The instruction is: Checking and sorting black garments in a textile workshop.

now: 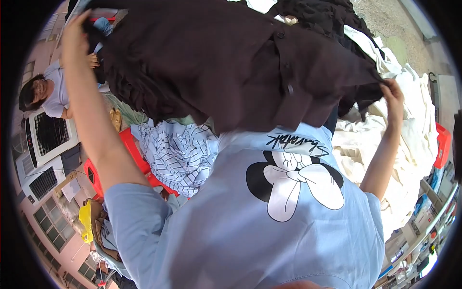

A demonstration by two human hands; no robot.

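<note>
A dark button-up shirt (207,62) is spread wide in front of me, its buttons running down the right part. At the upper left my left hand (77,36) is closed on one end of the shirt, slightly blurred. Over on the right, my right hand (393,94) pinches the opposite end between thumb and fingers. The cloth hangs in folds between both hands, and its lower edge reaches down in front of my light blue T-shirt (231,231). It hides part of what lies behind it.
White garments (385,168) are heaped on the right, with more black clothing (327,14) behind. A striped, crumpled garment (178,154) lies by a red plastic container (132,149) on the left. Another person (55,91) is at the far left, near a white-framed machine (50,132).
</note>
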